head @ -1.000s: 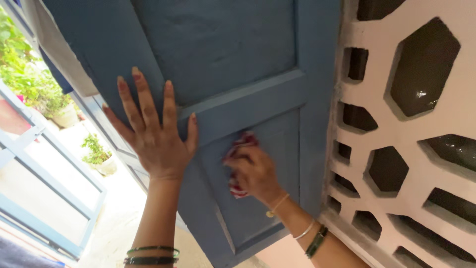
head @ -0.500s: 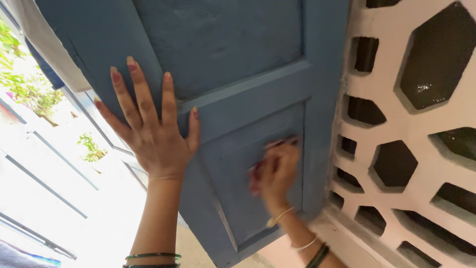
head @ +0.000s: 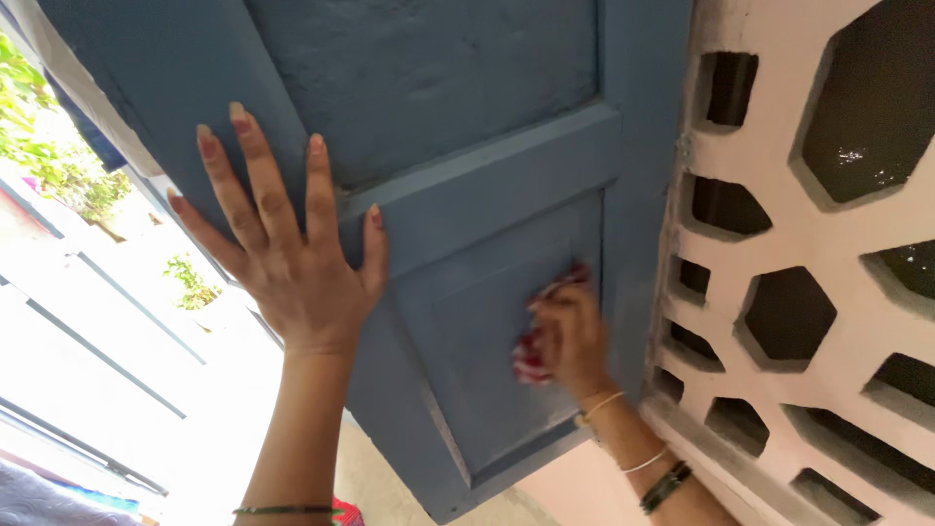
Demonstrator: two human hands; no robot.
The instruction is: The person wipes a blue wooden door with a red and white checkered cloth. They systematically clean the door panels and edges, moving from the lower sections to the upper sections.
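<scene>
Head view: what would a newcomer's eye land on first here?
The big blue panelled door fills the middle, with the left hand spread flat against it. Lower right on its inset panel, the right hand presses a red and white cloth. A pale lattice wall with hexagonal openings stands at right.

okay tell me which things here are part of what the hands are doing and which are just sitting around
In use:
- left hand, flat on the blue door
- right hand, pressing a red and white cloth to the door's lower panel

Just about:
- pink lattice wall
- potted plant outside
- blue railing
</scene>
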